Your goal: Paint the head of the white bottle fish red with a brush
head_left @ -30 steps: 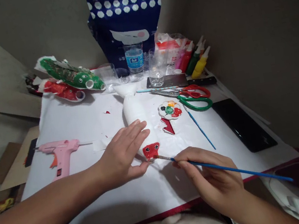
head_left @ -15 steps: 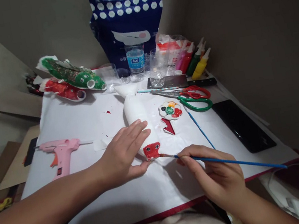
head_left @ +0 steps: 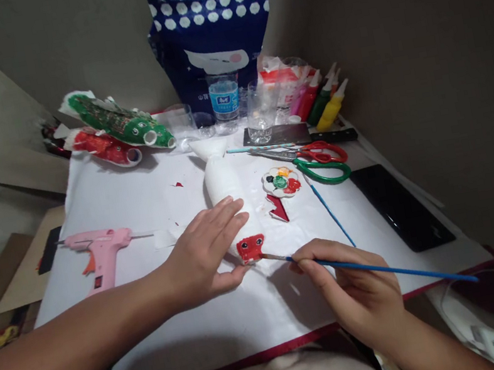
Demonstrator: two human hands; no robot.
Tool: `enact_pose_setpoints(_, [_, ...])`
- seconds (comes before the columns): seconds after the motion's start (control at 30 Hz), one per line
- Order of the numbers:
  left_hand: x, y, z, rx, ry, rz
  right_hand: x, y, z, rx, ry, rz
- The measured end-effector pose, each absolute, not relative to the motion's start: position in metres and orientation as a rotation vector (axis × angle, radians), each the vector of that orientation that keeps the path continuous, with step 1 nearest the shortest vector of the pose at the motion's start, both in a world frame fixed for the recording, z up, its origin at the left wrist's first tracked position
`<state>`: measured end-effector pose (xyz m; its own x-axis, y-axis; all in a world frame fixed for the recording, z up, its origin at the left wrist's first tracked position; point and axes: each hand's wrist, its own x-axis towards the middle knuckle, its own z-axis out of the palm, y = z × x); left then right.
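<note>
A white fish-shaped craft piece (head_left: 221,180) lies lengthwise on the table, its near end painted red with two dark eyes. My left hand (head_left: 208,249) is laid across its body and grips it, thumb near the painted end. Between thumb and fingers, my right hand (head_left: 347,282) pinches a blue paintbrush (head_left: 380,265), whose bristles touch the lower right of the red paint. A flower-shaped palette (head_left: 268,189) with black, orange, green and red paint sits just beyond, beside a red-and-white scrap (head_left: 278,208). A second blue paintbrush (head_left: 331,211) lies right of them.
A pink glue gun (head_left: 104,242) lies at left. Green (head_left: 122,127) and red fish (head_left: 101,148) rest at back left. Scissors (head_left: 323,168), a knife (head_left: 334,136), a black phone (head_left: 401,205) and paint bottles (head_left: 329,110) line the right. Cups and a blue bag (head_left: 211,38) stand behind.
The brush tip has shifted slightly left over the red paint, my right hand moving with it. My left hand and the fish stay in place.
</note>
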<state>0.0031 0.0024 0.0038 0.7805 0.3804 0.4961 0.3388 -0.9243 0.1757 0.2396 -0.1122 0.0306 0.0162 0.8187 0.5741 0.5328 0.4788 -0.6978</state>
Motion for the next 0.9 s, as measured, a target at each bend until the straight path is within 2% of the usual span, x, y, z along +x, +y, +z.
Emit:
enact_pose_setpoints(0.4, [0.003,0.002,0.004,2.879,0.611,0.823,0.250,-0.111,0.036,-1.191,-1.669,0.366])
enact_pose_setpoints(0.63, [0.003,0.002,0.004,2.899,0.595,0.842,0.296,-0.069,0.045,-1.403,-1.631,-0.006])
enact_pose_setpoints(0.9, [0.003,0.002,0.004,2.908,0.579,0.853,0.315,-0.032,0.016,-1.413,-1.828,-0.097])
